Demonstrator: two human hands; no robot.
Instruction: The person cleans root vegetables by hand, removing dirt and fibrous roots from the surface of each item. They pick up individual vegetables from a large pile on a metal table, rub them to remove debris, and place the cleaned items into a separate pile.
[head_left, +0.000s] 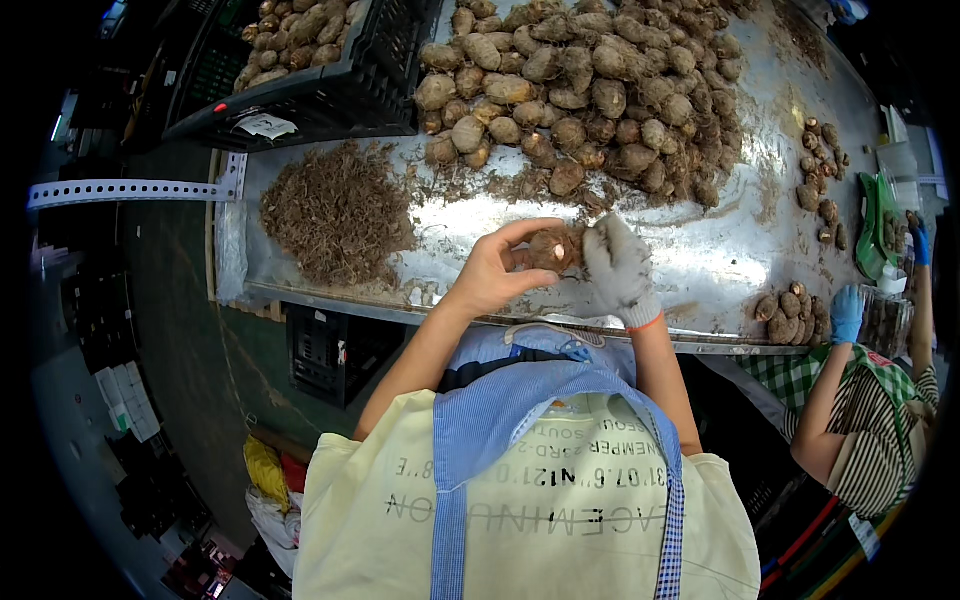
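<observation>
My bare left hand (491, 271) holds a hairy brown taro corm (553, 250) between thumb and fingers above the metal table (465, 279); a pale cut spot shows on the corm. My right hand (619, 262), in a grey-white knit glove with an orange cuff edge, is at the corm's right side, its fingers curled against the root fibres. Whether it grips them tightly cannot be told. Beyond both hands lies a large heap of taro corms (592, 97). A pile of loose root fibres (337, 217) is on the table to the left.
A black plastic crate (300, 105) of corms stands at the back left. Small groups of corms (793, 319) lie at the right, near a co-worker's blue-gloved hand (847, 313) and a green plastic scoop or tray (871, 225). Another black crate (330, 356) is below the table edge.
</observation>
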